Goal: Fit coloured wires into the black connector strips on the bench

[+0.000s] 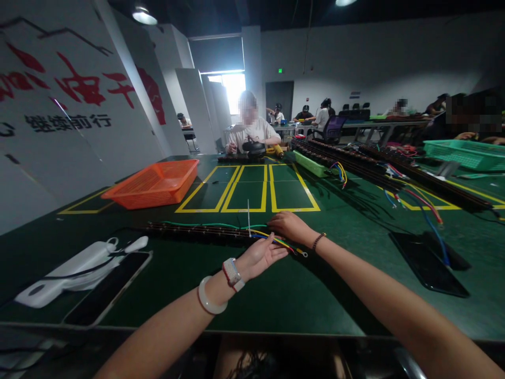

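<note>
A long dark strip [205, 230] lies crosswise on the green table, a green wire [221, 226] running along its far side. Blue, yellow and red wires [286, 244] come out of its right end, one tipped with a ring terminal [304, 254]. A white cable tie [249, 218] stands upright around that end. My left hand [265, 256] is palm up with fingers stretched, just below the coloured wires and near them. My right hand [292, 227] reaches in from the right, its fingers bent together where the green wire meets them; the fingertips are partly hidden.
An orange basket [158, 184] stands at the left. Two phones, one left [108, 289] and one right [428, 263], flank my arms. Wired strips [347, 158] are piled at the right, by a green basket [465, 153]. A person [252, 131] works opposite.
</note>
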Demonstrator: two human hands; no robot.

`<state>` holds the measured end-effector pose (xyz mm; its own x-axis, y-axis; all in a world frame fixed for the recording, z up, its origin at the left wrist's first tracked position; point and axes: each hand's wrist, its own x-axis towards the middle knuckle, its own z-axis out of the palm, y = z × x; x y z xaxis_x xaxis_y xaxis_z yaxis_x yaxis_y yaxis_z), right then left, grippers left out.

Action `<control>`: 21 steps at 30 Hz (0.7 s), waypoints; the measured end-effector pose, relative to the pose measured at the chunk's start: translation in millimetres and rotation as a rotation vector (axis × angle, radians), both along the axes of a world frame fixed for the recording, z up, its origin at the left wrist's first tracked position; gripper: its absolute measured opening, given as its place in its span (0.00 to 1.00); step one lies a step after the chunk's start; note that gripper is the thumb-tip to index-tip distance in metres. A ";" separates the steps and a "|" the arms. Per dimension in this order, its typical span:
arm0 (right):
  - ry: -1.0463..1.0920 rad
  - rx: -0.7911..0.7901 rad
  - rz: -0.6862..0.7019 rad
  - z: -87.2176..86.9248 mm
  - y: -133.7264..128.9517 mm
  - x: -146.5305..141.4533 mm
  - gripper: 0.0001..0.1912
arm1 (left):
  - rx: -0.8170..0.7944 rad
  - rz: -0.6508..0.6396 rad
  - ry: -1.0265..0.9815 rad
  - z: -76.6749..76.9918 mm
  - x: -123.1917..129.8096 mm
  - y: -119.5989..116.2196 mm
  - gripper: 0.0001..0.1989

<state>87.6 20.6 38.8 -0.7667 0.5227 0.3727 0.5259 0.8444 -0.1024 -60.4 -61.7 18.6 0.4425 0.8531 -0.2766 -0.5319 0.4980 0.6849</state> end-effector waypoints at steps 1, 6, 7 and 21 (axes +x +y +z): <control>0.077 -0.035 -0.010 3.0 -2.2 4.0 0.10 | 0.005 -0.010 -0.005 0.3 -0.2 0.3 0.09; 0.203 -0.234 -0.105 20.8 -22.2 24.3 0.11 | -0.007 0.016 -0.011 3.0 0.8 3.7 0.11; 0.171 -0.253 -0.111 22.1 -26.6 26.7 0.12 | -0.009 0.028 -0.001 3.6 1.2 4.7 0.10; -0.080 -0.281 -0.195 15.6 -44.7 22.1 0.06 | 0.029 0.032 0.043 7.2 2.7 2.8 0.08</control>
<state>109.7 -24.0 54.4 -0.6629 0.7362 0.1362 0.6905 0.6715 -0.2690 -57.8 -58.9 25.8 0.4034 0.8745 -0.2694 -0.5172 0.4608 0.7213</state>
